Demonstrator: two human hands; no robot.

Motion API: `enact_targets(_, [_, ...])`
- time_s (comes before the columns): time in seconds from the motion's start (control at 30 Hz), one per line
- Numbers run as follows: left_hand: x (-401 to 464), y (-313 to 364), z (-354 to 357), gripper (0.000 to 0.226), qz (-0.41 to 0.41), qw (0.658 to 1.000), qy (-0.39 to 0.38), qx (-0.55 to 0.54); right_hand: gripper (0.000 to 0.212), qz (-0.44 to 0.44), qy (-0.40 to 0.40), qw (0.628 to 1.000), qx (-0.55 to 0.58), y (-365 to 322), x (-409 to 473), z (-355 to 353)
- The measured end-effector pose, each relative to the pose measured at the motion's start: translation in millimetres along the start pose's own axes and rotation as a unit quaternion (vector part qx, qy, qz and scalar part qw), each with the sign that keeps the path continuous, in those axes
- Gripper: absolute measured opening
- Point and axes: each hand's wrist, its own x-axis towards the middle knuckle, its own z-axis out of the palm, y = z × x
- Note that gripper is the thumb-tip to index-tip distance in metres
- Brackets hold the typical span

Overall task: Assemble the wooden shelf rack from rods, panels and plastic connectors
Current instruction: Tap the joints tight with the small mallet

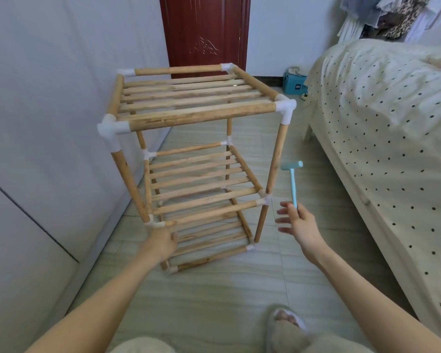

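Observation:
A wooden shelf rack [189, 115] with three slatted tiers stands upright on the tiled floor, its rods joined by white plastic connectors [111, 127]. My left hand [162, 242] grips the front left post just below the middle-tier corner connector [152, 222]. My right hand [297, 221] is to the right of the rack at middle-tier height. It pinches the handle of a small light-blue plastic hammer [293, 178] between thumb and forefinger, the other fingers spread. The hammer head points up, close to the front right post [274, 161] without touching it.
A white wall [49, 123] runs along the left, close behind the rack. A bed [382, 128] with a dotted cover fills the right side. A dark red door [204, 31] and a teal box [294, 82] are at the back. My slippered foot [287, 324] is at the bottom.

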Motion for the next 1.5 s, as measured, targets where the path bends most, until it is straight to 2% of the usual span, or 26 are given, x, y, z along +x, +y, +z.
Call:
enact_targets(0.1, [-1,25,11,0.033,0.184,0.979,0.082,0.015,0.024,0.046,0.034,0.998,0.035,19,-8,-15])
enact_targets(0.17, [5,39,13,0.046,0.238,0.964,0.114,0.044,0.023,0.08,0.042,0.995,0.049,32,-8,-26])
enact_targets(0.3, [32,56,18,0.057,0.202,0.966,0.075,0.139,0.023,0.12,-0.002,0.993,0.013,43,0,-43])
enact_targets(0.37, [48,59,24,0.056,0.151,0.977,0.049,0.144,0.024,0.104,0.014,0.993,0.045,40,12,-51])
enact_targets(0.43, [58,59,35,0.054,0.114,0.979,0.062,0.154,0.026,0.066,0.113,0.981,0.141,37,30,-60])
enact_targets(0.5, [63,58,44,0.054,0.112,0.974,0.101,0.172,0.03,0.056,0.25,0.937,0.239,35,43,-62])
enact_targets(0.53, [65,58,46,0.055,0.116,0.971,0.112,0.175,0.032,0.071,0.286,0.922,0.252,39,45,-52])
enact_targets(0.57, [66,58,47,0.055,0.118,0.971,0.116,0.175,0.032,0.096,0.274,0.923,0.25,48,46,-38])
enact_targets(0.67, [66,57,48,0.054,0.114,0.971,0.114,0.174,0.032,0.187,0.029,0.97,0.153,74,30,10])
enact_targets(0.7, [65,57,49,0.055,0.115,0.972,0.111,0.174,0.031,0.189,0.008,0.971,0.15,80,31,12])
enact_targets(0.73, [65,57,49,0.055,0.114,0.973,0.108,0.171,0.032,0.183,0.04,0.967,0.173,79,37,8])
enact_targets(0.83, [66,58,49,0.053,0.109,0.976,0.102,0.16,0.033,0.147,0.235,0.92,0.278,70,52,-10])
enact_targets(0.87, [66,59,48,0.052,0.109,0.976,0.101,0.158,0.032,0.147,0.24,0.922,0.268,70,50,-7])
enact_targets(0.9, [65,59,48,0.051,0.11,0.976,0.1,0.157,0.031,0.162,0.194,0.941,0.224,73,45,0])
enact_targets(0.97, [64,57,48,0.051,0.11,0.976,0.099,0.159,0.029,0.198,0.029,0.966,0.166,82,36,10])
enact_targets(1.0, [63,57,48,0.052,0.111,0.976,0.098,0.161,0.029,0.205,0.015,0.962,0.178,82,39,5])
enact_targets(1.03, [63,57,48,0.052,0.112,0.976,0.098,0.161,0.03,0.199,0.059,0.955,0.214,79,47,-4])
enact_targets(1.1, [64,58,48,0.052,0.112,0.976,0.101,0.16,0.032,0.17,0.215,0.918,0.287,67,58,-16])
enact_targets(1.13, [65,58,48,0.052,0.109,0.976,0.099,0.158,0.032,0.156,0.236,0.919,0.276,66,58,-14])
enact_targets(1.17, [65,59,48,0.052,0.108,0.977,0.097,0.157,0.031,0.152,0.202,0.94,0.23,66,55,-9])
enact_targets(1.23, [65,58,48,0.052,0.111,0.976,0.096,0.158,0.027,0.18,0.045,0.972,0.147,73,47,8])
enact_targets(1.3, [65,57,47,0.051,0.116,0.975,0.096,0.162,0.029,0.172,0.066,0.968,0.17,70,53,8])
enact_targets(1.37, [65,57,47,0.051,0.119,0.975,0.101,0.16,0.033,0.161,0.166,0.941,0.248,63,59,-2])
enact_targets(1.4, [65,57,47,0.05,0.12,0.975,0.101,0.157,0.033,0.164,0.152,0.941,0.256,63,59,-3])
enact_targets(1.47, [65,57,47,0.05,0.125,0.975,0.102,0.155,0.031,0.204,0.001,0.955,0.217,70,48,1])
enact_targets(1.5, [65,56,47,0.05,0.127,0.974,0.103,0.154,0.03,0.214,-0.037,0.952,0.217,79,44,2])
